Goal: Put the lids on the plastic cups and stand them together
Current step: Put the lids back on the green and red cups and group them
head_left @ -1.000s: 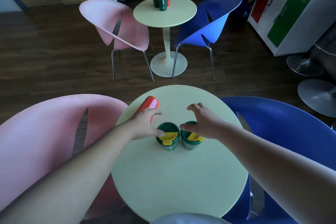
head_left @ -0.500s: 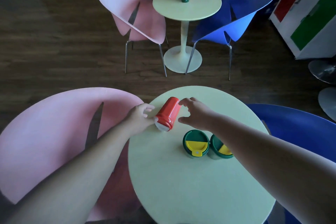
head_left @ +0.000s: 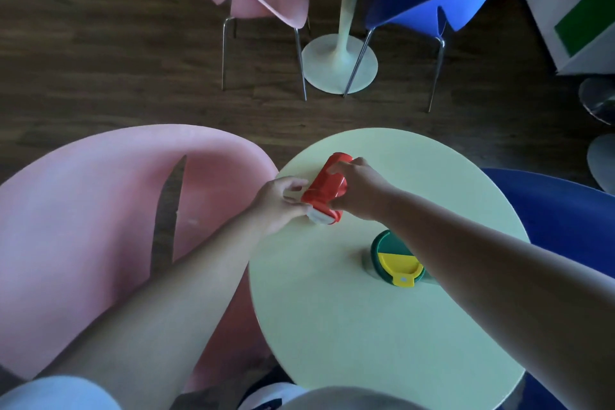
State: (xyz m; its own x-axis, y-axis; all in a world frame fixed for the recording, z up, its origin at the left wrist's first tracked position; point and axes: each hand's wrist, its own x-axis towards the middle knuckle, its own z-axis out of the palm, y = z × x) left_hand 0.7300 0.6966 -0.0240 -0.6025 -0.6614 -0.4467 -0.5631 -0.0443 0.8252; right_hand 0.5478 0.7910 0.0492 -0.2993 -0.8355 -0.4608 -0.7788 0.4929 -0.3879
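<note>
Both hands have closed in since half a second ago: they were only reaching then, and now they hold the red cup (head_left: 327,188), which lies on its side at the far left of the bench (head_left: 366,336).

On the left, a pink chair (head_left: 100,226) sits close against the bench edge. The left hand (head_left: 283,205) has its fingers curled around the cup's near end, pinching it where a white part (head_left: 317,217), probably the lid, shows. The right hand (head_left: 359,191) is clamped over the cup's body from the right side, with its fingers wrapped across the top.

Further right and nearer, a green cup (head_left: 394,256) stands upright with its yellow-flapped lid on. The right forearm crosses just above it and hides whatever stands beside it. A blue chair (head_left: 565,210) fills the right edge.

The step in hand looks like seating this lid and righting the cup. To do it well, the right hand should hold the body steady while the left hand presses the white end squarely home. Then the cup can be tipped upright and set touching the green cup, with the forearm lifted clear so nothing is knocked over.
</note>
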